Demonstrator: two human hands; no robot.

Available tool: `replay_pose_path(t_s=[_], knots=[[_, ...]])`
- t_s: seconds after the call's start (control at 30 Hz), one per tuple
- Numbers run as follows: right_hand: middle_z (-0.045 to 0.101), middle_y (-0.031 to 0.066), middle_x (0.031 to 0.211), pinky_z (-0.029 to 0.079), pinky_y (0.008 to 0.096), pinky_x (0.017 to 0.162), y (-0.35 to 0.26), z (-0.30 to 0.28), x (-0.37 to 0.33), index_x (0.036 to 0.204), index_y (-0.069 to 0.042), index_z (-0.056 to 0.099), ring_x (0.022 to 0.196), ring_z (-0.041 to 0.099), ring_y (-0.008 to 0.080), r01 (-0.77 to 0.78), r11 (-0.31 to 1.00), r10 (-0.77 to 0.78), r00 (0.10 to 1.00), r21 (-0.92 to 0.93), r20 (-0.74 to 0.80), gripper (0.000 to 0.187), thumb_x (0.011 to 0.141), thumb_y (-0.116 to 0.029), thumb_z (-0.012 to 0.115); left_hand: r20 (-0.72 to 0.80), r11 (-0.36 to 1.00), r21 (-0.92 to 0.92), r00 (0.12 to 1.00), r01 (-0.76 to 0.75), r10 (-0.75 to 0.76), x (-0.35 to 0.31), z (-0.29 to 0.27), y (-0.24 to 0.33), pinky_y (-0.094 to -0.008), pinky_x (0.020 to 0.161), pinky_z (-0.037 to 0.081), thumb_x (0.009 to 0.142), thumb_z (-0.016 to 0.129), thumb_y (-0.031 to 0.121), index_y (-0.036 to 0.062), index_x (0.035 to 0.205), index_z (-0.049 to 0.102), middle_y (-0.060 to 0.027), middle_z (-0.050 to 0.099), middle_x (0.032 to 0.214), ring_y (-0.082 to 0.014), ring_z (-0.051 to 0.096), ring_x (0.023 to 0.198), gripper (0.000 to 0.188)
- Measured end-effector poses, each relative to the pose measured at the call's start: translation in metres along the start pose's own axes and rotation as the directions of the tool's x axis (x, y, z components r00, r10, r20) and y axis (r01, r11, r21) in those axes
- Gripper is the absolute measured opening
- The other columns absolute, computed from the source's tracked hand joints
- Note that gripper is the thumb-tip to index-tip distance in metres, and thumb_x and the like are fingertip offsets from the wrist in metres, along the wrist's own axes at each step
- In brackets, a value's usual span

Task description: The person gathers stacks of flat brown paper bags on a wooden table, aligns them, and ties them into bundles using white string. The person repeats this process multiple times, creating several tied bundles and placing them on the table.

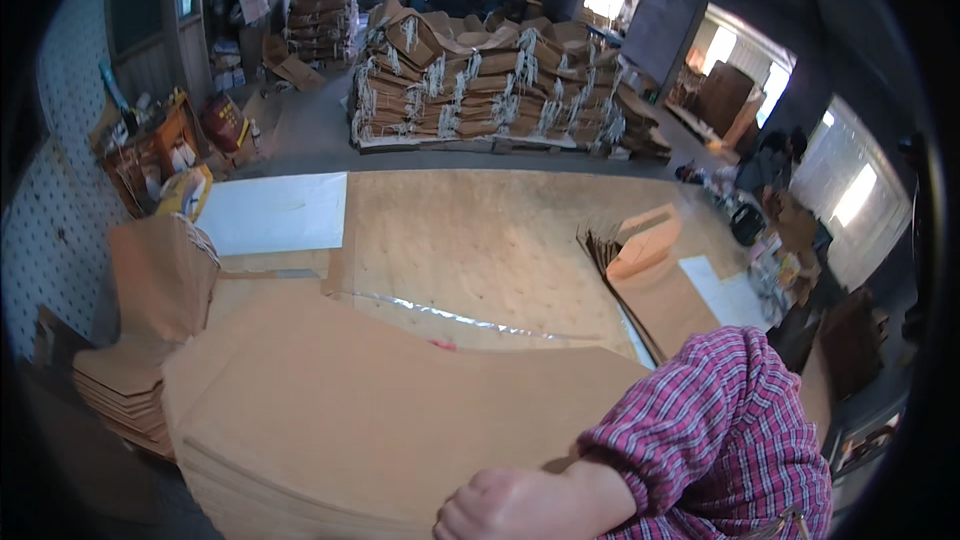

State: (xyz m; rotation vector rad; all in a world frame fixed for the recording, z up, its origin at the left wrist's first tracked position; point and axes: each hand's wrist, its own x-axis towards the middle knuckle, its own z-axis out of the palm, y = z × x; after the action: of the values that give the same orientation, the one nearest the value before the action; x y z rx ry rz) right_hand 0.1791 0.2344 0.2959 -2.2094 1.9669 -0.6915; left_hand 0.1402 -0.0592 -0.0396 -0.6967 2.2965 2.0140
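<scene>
Fist [505,505] of the right hand, in a plaid red-and-white shirt sleeve [715,430], curling shut at the near edge of a thick stack of flat brown paper sheets [370,410]; fingers turning under and out of sight, so not telling whether gripping a sheet's edge or only pressing against it. Left hand not showing anywhere. Stack lying directly under and ahead of the fist, touching it, spreading leftward and away across the plywood worktable [480,240]. Judging progress from the layout: large pile sitting squared up near the body, seemingly gathered already, while a second lower pile of brown sheets [115,385] resting at the left with a standing folded brown paper bag [160,275] above it. Further out, a fanned row of flat brown bags [640,270] leaning at the right of the table, still waiting handling by the look of it, and a white sheet [275,212] lying at the far left. Beyond the table, a pallet of bundled brown bags tied with string [500,85] filling the floor.
</scene>
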Motion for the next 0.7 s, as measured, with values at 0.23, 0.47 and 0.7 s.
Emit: replay_pose_path(t_s=[0.23,0.47,0.7], knots=[[0.064,0.0144,0.078,0.050,0.0400,0.063,0.001,-0.079,0.003,0.077,-0.003,0.062,0.073,0.065,0.0297,-0.028,0.889,-0.125,0.945,-0.456,-0.302,0.031,0.088,-0.032,0.058,-0.067,0.987,0.042,0.985,-0.158,0.161,0.079,-0.021,0.138,-0.0464,0.095,0.047,0.096,0.041,0.065,-0.0069,0.125,0.060,-0.0302,0.062,0.122,-0.0443,0.059,0.112,0.079],[0.068,0.0205,0.092,0.052,0.0416,0.076,0.177,-0.078,-0.109,0.105,0.001,0.064,0.087,0.066,0.0375,-0.536,0.781,0.578,0.425,0.321,-0.697,0.031,0.090,-0.026,0.064,-0.059,0.978,0.173,0.990,-0.115,0.127,0.162,-0.010,0.124,-0.0464,0.097,0.047,0.095,0.040,0.070,-0.0077,0.126,0.059,-0.0316,0.061,0.125,-0.0448,0.058,0.116,0.086],[0.068,0.0285,0.110,0.051,0.0506,0.089,0.331,0.250,-0.246,0.135,0.002,0.044,0.104,0.065,0.0449,-0.833,-0.272,0.960,-0.270,0.481,0.076,0.061,0.097,-0.043,0.058,-0.289,0.537,0.749,0.921,0.388,-0.263,0.174,0.111,-0.062,-0.0487,0.107,0.041,0.089,0.044,0.076,-0.0156,0.129,0.054,-0.0376,0.057,0.126,-0.0469,0.054,0.124,0.101]])
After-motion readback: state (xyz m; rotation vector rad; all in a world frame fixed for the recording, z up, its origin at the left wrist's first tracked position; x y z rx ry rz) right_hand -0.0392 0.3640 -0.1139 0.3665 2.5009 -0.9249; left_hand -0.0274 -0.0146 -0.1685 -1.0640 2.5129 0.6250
